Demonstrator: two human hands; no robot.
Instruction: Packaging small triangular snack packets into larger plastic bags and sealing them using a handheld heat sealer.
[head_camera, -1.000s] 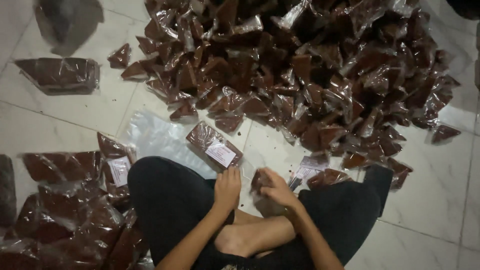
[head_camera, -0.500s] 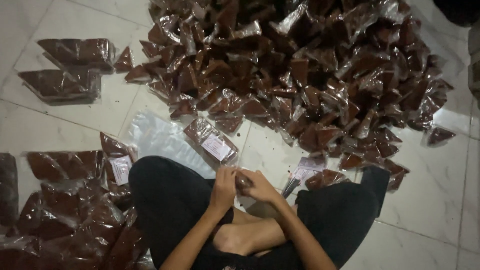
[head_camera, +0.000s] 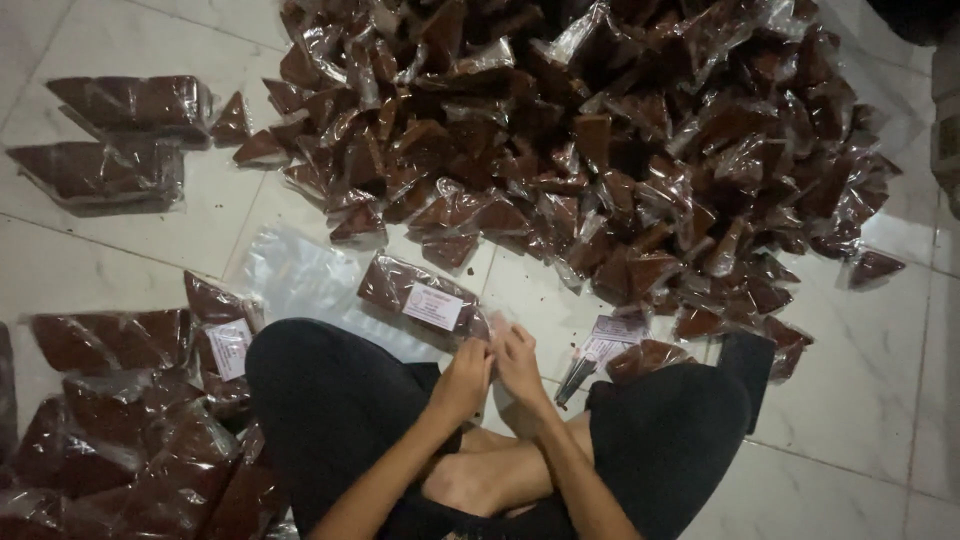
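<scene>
I sit cross-legged on a tiled floor. My left hand (head_camera: 463, 381) and my right hand (head_camera: 520, 363) meet in front of my knees, fingers pinching the near end of a clear plastic bag (head_camera: 420, 293) filled with brown wedge packets and bearing a white label. The bag lies flat on the floor, pointing away to the left. A large heap of small brown packets (head_camera: 600, 130) covers the floor beyond it.
Packed bags are stacked at my left knee (head_camera: 130, 420) and further off at the upper left (head_camera: 110, 140). An empty clear bag (head_camera: 290, 275) lies flat beside the labelled one. Loose labels (head_camera: 610, 340) and a few packets rest by my right knee.
My hands have come together from slightly apart and now pinch the bag's end. The view has tilted up a little, showing more of the bags at upper left.
</scene>
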